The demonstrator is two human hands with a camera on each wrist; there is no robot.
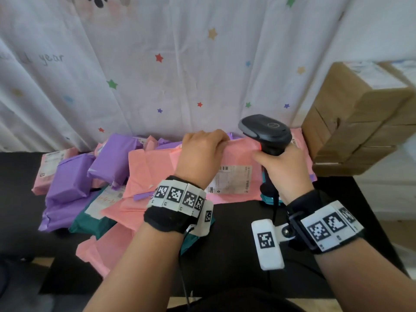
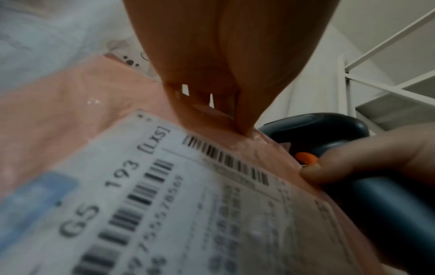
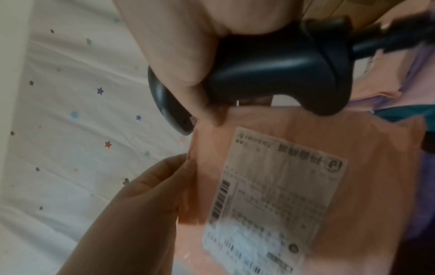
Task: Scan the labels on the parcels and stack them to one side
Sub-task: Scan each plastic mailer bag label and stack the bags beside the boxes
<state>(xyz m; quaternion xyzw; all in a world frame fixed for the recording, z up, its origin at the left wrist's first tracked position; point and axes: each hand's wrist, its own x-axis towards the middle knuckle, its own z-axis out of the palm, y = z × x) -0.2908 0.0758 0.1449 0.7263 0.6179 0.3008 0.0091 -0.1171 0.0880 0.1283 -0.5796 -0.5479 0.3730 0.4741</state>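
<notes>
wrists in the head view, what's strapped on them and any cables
Bare forearms, no sleeves. Each wrist wears a black fabric band wrapped in white tiles printed with black square-code markers: left wrist band, right wrist band. Each carries a white rounded camera block with its own marker; the right one hangs on a black bracket. A thin dark cable trails from the left band.

A black tabletop (image 1: 236, 255) carries the load. From nine o'clock to its centre sprawls a heap of soft mailer parcels: pink ones (image 1: 144, 174), purple ones (image 1: 67, 179) and a dark green one (image 1: 90, 224), overlapping each other. At three o'clock stands a stack of brown cardboard boxes (image 1: 355, 122), at the tabletop's right edge.
</notes>
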